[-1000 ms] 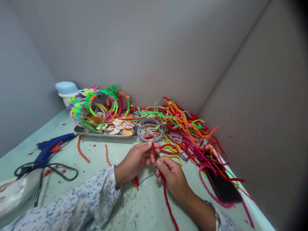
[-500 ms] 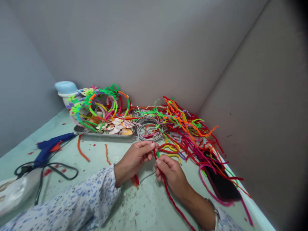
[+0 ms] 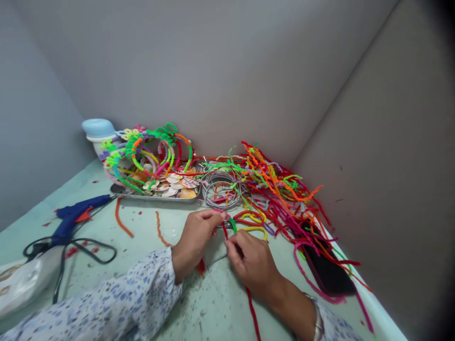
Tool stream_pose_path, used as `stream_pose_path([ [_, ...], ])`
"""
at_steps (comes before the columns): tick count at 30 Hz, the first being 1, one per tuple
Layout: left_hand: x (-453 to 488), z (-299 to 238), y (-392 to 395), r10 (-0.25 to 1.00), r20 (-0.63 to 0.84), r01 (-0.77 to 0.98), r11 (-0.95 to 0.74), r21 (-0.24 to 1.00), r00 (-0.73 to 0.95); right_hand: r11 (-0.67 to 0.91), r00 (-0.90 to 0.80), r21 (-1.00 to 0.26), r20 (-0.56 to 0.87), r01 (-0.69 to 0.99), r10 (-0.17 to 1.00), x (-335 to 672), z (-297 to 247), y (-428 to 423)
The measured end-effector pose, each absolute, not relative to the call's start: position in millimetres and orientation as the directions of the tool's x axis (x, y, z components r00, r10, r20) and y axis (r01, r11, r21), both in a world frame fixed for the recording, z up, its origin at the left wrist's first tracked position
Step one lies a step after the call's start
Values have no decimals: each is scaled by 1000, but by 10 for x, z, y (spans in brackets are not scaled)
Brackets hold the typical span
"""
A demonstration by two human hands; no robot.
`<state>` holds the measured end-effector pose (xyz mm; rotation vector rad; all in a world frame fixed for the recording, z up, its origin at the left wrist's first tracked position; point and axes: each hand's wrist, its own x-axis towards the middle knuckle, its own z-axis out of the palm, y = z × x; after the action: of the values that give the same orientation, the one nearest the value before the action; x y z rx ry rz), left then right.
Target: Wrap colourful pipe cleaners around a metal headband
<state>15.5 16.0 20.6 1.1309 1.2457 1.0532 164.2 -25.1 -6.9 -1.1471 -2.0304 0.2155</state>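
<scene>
Red pipe cleaner (image 3: 253, 310): pinched at its upper end between left hand (image 3: 195, 237) and right hand (image 3: 250, 261), both closed on it; trails toward the table's (image 3: 142, 227) near edge under the right wrist.

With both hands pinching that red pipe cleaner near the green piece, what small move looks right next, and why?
Probably another short turn of the red pipe cleaner around the green piece. The left hand pinches it at the top, the right hand grips just below, and its long tail trails free toward the table's near edge, so slack remains to wind.
</scene>
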Motion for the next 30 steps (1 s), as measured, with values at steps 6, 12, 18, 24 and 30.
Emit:
stream_pose_path([
  [6,167,258,189,923,-209,-229,291,929,324,276,-145,-884,238,377,960,1642,-92,-287],
  [12,166,301,182,865,-239,-370,419,829,441,23,-172,-1000,24,-10,985,1644,-90,-275],
  [18,149,277,196,891,-211,-369,368,853,402,-49,-234,-996,-29,-80,972,1644,-75,-258],
  [24,140,275,200,900,-210,-345,350,871,382,-13,-232,-999,-1,-53,973,1638,-88,-273],
  [30,135,301,193,898,-236,-322,363,874,372,50,-226,-999,46,12,973,1645,-95,-292],
])
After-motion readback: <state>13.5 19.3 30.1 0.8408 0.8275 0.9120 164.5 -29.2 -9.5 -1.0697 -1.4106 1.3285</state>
